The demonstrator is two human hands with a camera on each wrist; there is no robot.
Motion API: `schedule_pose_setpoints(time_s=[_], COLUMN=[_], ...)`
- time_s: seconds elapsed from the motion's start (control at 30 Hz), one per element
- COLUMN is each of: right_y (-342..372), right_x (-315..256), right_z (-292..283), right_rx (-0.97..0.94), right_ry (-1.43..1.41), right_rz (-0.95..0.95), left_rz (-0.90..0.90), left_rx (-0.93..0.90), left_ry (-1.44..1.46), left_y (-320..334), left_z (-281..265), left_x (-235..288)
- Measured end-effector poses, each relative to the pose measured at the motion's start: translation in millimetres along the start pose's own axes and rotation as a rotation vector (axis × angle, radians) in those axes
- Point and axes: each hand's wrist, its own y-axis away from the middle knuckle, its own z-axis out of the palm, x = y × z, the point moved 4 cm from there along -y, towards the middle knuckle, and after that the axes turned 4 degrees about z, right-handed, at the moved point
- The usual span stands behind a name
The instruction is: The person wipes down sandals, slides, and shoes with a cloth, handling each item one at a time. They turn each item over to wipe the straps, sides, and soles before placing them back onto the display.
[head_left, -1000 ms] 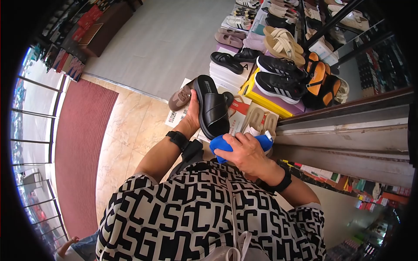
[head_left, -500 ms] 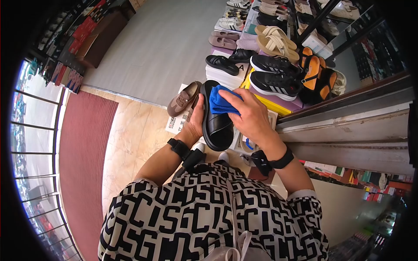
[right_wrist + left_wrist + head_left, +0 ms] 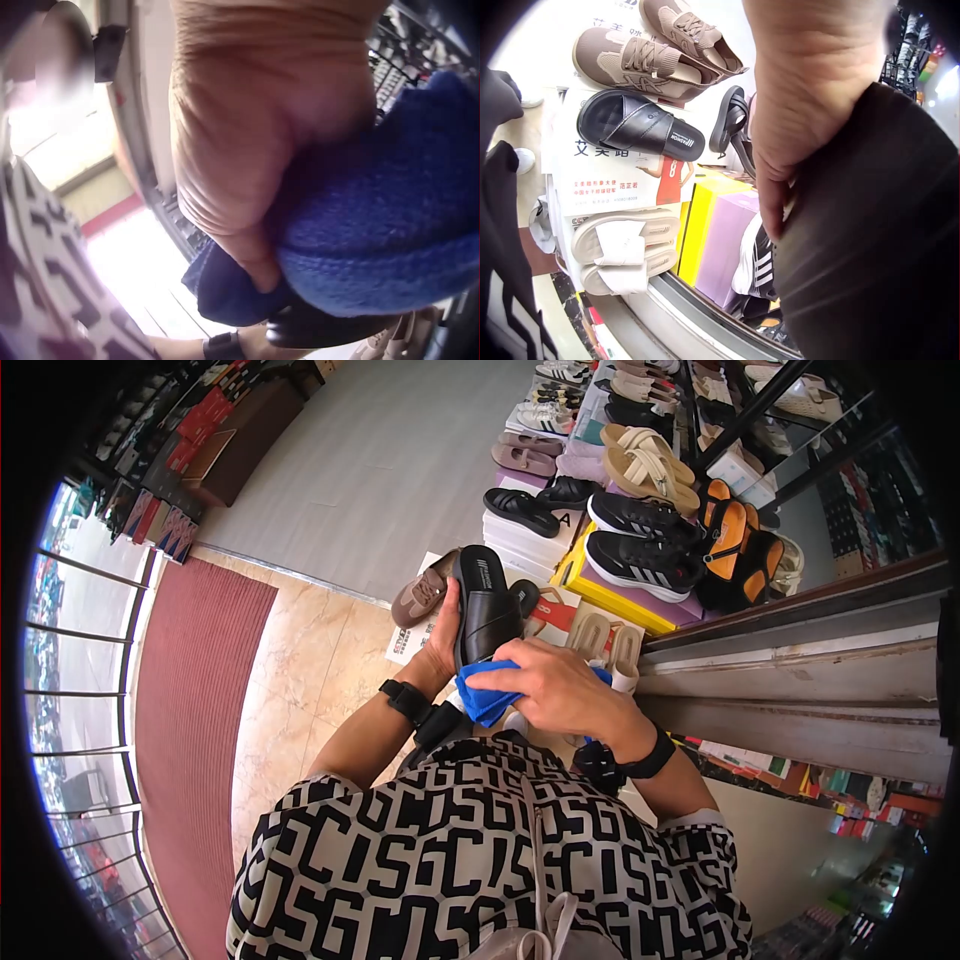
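Observation:
In the head view my left hand (image 3: 437,650) grips a black slide sandal (image 3: 490,610) by its side, holding it up with the footbed facing me. The dark sole (image 3: 877,217) fills the right of the left wrist view. My right hand (image 3: 567,690) clutches a bunched blue cloth (image 3: 487,695) at the sandal's near end, below the wide strap. Up close, the cloth (image 3: 382,210) covers much of the right wrist view, with a strip of the black sandal (image 3: 322,328) under it. A matching black slide (image 3: 634,124) lies on a white shoebox.
Brown lace-up sneakers (image 3: 641,64) and beige slides (image 3: 626,247) lie beside the matching slide. Black striped sneakers (image 3: 640,560) stand on a yellow and purple box (image 3: 605,592). Further shoes line the display at the back. A metal door track (image 3: 780,665) runs along the right.
The blue cloth went from the sandal's near end up over its strap, then back down to the near end. The sandal tilted along with it while the left hand kept its grip.

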Motion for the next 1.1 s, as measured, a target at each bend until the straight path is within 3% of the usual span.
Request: schedule_pose_setpoints(time_s=[0.03, 0.07, 0.13, 0.17, 0.2, 0.33, 0.4, 0.5, 0.6, 0.63, 0.7, 0.73, 0.8, 0.93, 1.1], right_y=[-2, -5, -10, -14, -17, -16, -11, -1, 8, 10, 16, 16, 11, -9, -17], right_x=[7, 16, 34, 43, 49, 40, 33, 19, 3, 2, -1, 1, 20, 99, 127], right_z=[-9, -19, -36, -37, -36, -18, -14, -11, -5, -7, -5, -10, -32, -57, -53], right_rx=[0.066, 0.173, 0.475, 0.545, 0.618, 0.574, 0.552, 0.447, 0.275, 0.277, 0.064, 0.069, 0.240, 0.696, 0.737], right_ry=[-0.090, -0.246, -0.289, -0.256, -0.223, -0.031, -0.110, 0.066, 0.136, 0.136, -0.141, -0.142, -0.479, -0.432, -0.487], right_rz=[0.055, 0.084, 0.141, 0.156, 0.171, 0.140, 0.108, 0.011, -0.050, -0.048, -0.082, -0.080, 0.066, 0.286, 0.374], left_rz=[0.031, -0.006, -0.002, -0.121, -0.091, -0.015, -0.001, -0.035, 0.056, 0.036, -0.009, -0.049, -0.050, -0.204, -0.249], left_rx=[0.027, -0.085, -0.083, -0.235, -0.216, -0.151, -0.144, -0.175, -0.135, -0.150, -0.133, -0.119, -0.014, -0.270, -0.311], left_ry=[0.004, 0.134, 0.098, 0.223, 0.186, 0.146, 0.154, 0.175, 0.076, 0.110, 0.055, 0.000, 0.062, 0.118, -0.029], left_y=[3, 8, 14, 14, 11, -3, -1, 2, 3, 5, 5, 5, 2, 15, 18], left_z=[7, 20, 37, 44, 44, 30, 29, 29, 34, 40, 40, 39, 39, 79, 79], left_x=[-1, 0, 0, -3, -5, -1, -1, -1, -1, -2, -2, -3, -2, -23, -33])
